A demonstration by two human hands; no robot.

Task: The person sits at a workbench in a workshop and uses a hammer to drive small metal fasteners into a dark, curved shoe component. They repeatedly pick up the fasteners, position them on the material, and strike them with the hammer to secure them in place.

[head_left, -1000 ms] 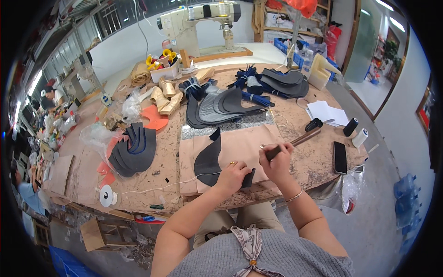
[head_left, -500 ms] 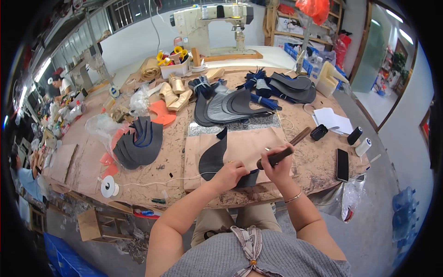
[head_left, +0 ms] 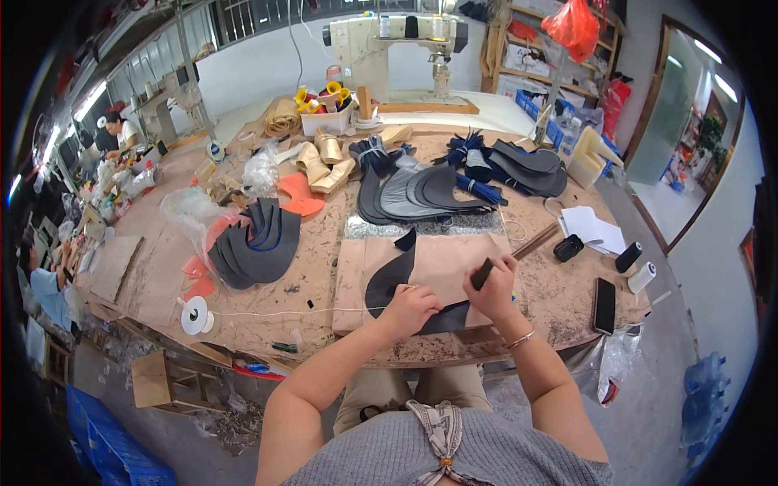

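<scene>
A curved dark grey cut piece [head_left: 387, 282] with a narrow pointed end lies on a pinkish sheet [head_left: 458, 257] before me. My left hand [head_left: 412, 309] rests at its near edge, fingers curled and pinched together. A white cord [head_left: 275, 313] runs from a white spool [head_left: 190, 324] on the left into that hand; the fingers hide its end. My right hand [head_left: 493, 290], just beside it, is closed around a dark-handled tool [head_left: 483, 272]. The handle tilts upward, and the tool's working end is hidden. Beyond this hand lies a brown wooden bar [head_left: 538, 240].
Stacked dark cut pieces [head_left: 255, 247] lie left, with more bundles [head_left: 421, 190] at the back. A phone [head_left: 604, 306], thread cones [head_left: 640, 277] and papers [head_left: 596, 227] are on the right. A sewing machine [head_left: 356, 57] stands behind. Other people work at far left.
The tool in my right hand has swung from lying slanted to standing more upright. My left hand stays at the piece's edge. The whole view has shifted slightly.
</scene>
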